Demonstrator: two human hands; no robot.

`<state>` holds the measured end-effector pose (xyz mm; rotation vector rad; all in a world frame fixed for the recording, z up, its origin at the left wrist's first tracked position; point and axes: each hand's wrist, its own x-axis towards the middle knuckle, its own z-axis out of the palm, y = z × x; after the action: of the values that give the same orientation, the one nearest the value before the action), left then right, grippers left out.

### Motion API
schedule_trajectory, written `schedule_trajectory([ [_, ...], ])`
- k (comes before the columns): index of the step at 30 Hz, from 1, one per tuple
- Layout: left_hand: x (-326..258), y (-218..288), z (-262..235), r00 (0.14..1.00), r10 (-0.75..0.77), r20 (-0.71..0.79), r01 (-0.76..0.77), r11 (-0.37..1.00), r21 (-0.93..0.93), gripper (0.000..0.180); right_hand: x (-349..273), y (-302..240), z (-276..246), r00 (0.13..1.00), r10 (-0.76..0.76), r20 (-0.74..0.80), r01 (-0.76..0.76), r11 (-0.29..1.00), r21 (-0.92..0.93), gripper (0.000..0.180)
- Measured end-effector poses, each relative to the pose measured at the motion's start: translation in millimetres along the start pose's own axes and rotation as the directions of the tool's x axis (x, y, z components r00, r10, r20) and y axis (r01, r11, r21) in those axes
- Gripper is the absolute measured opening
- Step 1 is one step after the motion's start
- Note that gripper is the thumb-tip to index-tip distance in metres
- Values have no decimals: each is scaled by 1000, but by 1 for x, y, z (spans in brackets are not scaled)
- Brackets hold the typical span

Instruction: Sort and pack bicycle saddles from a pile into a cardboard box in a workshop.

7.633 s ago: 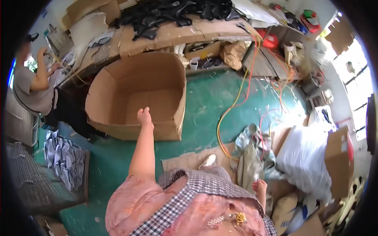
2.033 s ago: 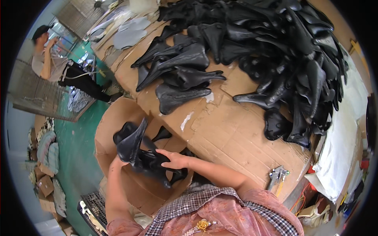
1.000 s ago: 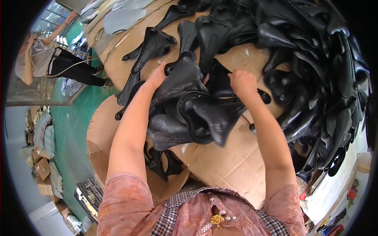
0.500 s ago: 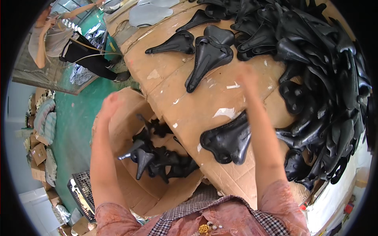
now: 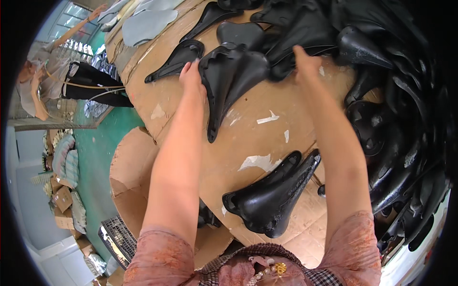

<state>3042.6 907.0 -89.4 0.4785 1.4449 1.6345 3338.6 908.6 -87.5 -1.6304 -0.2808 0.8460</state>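
A black bicycle saddle point(image 5: 234, 78), wide end far and narrow nose toward me, sits raised over the cardboard-covered table. My left hand point(image 5: 192, 80) is closed at its left edge; the thumb is hidden. Just left of that hand lies another black saddle point(image 5: 179, 58). My right hand point(image 5: 307, 66), its fingers apart, is over the near edge of the saddle pile point(image 5: 305, 35), with nothing visible in it. Nearer to me, between my forearms, two black saddles point(image 5: 267, 205) lie side by side, touching.
The large saddle heap point(image 5: 405, 119) runs down the right side. Grey flat pieces point(image 5: 148, 26) lie at the far left of the table. A cardboard box point(image 5: 136, 167) with black parts stands beside my left forearm. Another person point(image 5: 40, 86) is at the far left.
My left hand has moved from above the box to the middle saddle, which now appears lifted. My right hand has reached farther, to the pile. The view has shifted.
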Motion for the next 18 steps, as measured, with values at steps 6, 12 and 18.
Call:
schedule_trajectory([
  [6,0,-9,-42,960,-193,204,219,970,-110,22,-96,39,16,899,-233,371,288,953,-100,64],
  [12,-83,24,-102,964,-87,253,-15,926,377,21,-142,78,1,722,-349,598,524,839,-143,68],
  [18,-103,130,-318,941,-336,-40,337,940,40,25,-330,76,-31,-154,237,959,649,756,-82,75],
])
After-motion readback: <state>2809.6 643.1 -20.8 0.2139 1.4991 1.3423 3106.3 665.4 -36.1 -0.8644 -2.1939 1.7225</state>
